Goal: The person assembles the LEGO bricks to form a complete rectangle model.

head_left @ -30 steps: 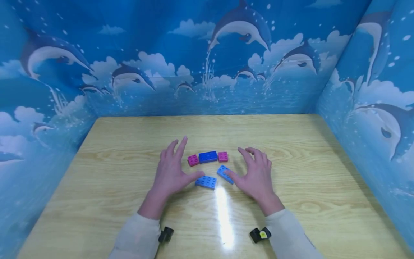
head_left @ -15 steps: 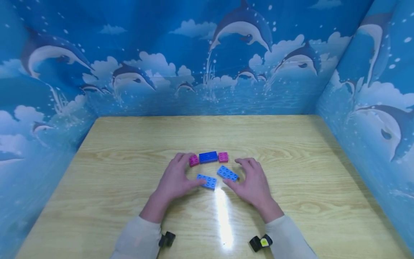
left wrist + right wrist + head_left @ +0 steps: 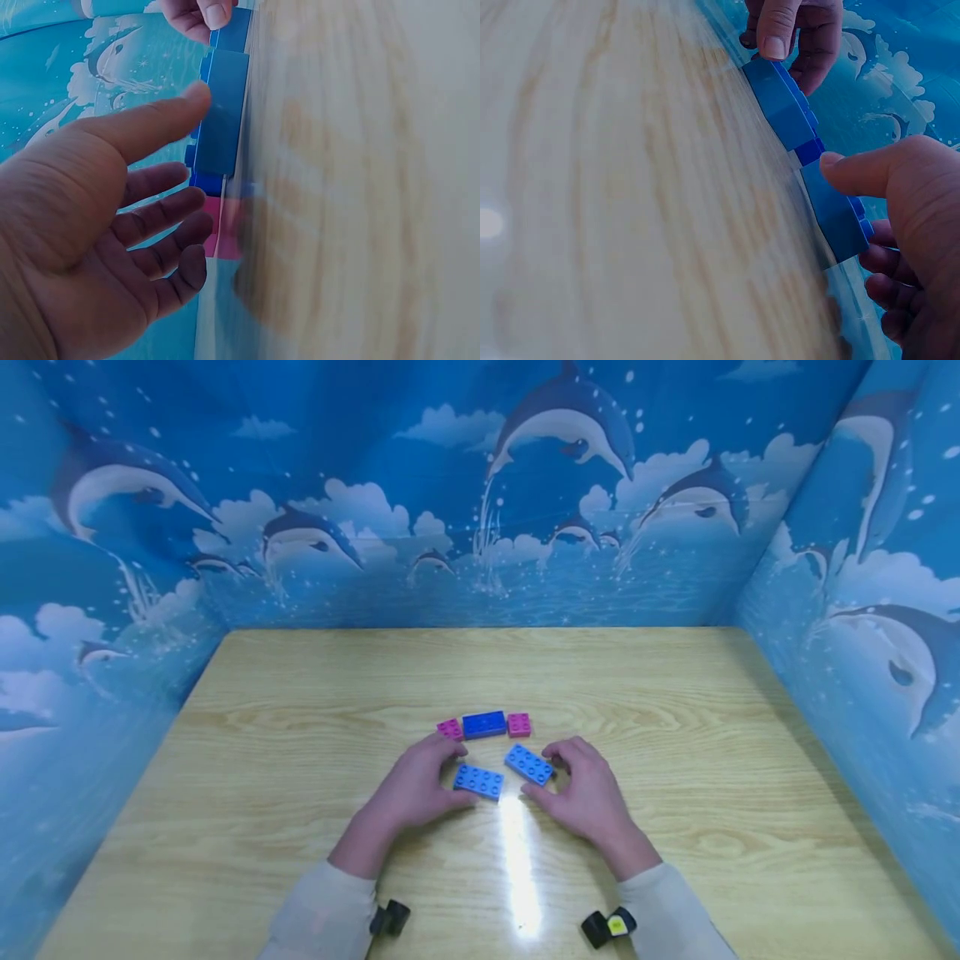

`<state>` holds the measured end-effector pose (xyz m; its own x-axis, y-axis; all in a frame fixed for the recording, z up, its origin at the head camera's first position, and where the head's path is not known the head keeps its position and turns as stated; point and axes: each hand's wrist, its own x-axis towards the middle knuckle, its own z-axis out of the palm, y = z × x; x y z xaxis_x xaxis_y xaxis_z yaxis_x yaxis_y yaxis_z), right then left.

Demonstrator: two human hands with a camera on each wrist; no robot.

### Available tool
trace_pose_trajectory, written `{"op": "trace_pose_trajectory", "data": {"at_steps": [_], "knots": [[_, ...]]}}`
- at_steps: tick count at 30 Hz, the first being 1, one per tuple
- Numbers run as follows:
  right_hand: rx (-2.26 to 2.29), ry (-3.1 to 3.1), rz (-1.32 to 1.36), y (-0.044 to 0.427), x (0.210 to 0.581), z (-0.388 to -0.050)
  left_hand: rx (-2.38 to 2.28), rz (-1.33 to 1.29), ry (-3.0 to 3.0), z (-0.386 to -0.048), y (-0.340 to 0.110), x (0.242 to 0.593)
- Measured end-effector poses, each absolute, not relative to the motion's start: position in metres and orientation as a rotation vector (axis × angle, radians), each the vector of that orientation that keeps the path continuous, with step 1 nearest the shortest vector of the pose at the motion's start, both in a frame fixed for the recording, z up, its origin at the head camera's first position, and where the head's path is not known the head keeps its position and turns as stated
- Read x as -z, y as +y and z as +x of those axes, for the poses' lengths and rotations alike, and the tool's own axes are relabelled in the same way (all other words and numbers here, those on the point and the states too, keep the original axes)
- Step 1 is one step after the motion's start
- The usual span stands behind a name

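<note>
On the wooden table lie two light blue toy building bricks, studs up, side by side at slight angles. My left hand (image 3: 420,783) curves around the left end of the left light blue brick (image 3: 479,782), thumb in front and fingers behind. In the left wrist view, that thumb (image 3: 169,120) stands apart from the brick's side. My right hand (image 3: 588,785) curves around the right end of the right light blue brick (image 3: 529,764). Its thumb (image 3: 862,169) overlaps this brick in the right wrist view; contact is unclear. Neither hand visibly pinches a brick.
Behind them, a dark blue brick (image 3: 484,725) sits in a row between two pink bricks, one left (image 3: 449,729) and one right (image 3: 519,725). The left hand partly covers the left pink one. A dolphin-printed curtain (image 3: 480,585) borders the table (image 3: 300,677).
Both hands have lowered and drawn their fingers in around the light blue bricks. The left fingers moved down from beside the left pink brick. The bricks stay about where they were.
</note>
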<state>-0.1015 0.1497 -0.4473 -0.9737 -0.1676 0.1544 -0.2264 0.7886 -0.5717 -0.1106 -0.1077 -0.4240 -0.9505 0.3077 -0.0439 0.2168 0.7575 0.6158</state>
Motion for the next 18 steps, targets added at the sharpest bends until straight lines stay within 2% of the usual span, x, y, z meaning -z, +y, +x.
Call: {"op": "trace_pose_trajectory", "data": {"at_steps": [18], "knots": [[-0.991,-2.846,0.37,0.1542,0.4535,-0.1044,-0.891,0.423,2.791,-0.1134,-0.1044,0.428]]}}
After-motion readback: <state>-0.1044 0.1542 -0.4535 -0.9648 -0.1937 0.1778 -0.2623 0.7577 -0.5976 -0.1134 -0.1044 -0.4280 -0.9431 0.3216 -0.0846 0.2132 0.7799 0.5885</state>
